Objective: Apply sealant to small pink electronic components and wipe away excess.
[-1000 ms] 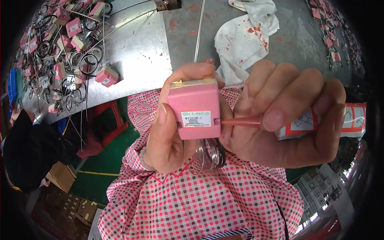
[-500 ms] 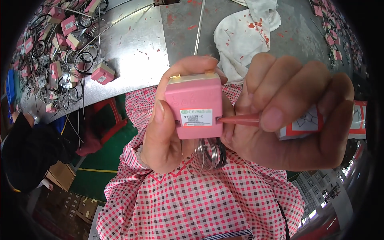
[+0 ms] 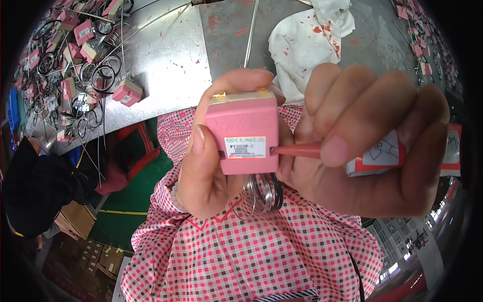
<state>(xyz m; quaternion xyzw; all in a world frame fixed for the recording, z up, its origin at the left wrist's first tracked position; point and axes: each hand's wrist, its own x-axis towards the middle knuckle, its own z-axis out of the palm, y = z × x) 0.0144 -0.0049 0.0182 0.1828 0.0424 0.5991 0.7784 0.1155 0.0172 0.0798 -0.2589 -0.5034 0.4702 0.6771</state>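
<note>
The left hand (image 3: 201, 168) had a pink, square-faced plastic box (image 3: 244, 121) firmly between thumb and fingers, label forward, up before the pink-and-black checked smock (image 3: 241, 256)! Loops of silver and black wire (image 3: 264, 194) hung just below it. And the right hand (image 3: 359, 118), curled around a white-and-red printed tube (image 3: 380, 155), pinched a red tapered nozzle (image 3: 302, 150), its tip right at the dark notch on the box's right edge!

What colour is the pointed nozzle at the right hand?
The nozzle is red, seen best in the head view.
</note>
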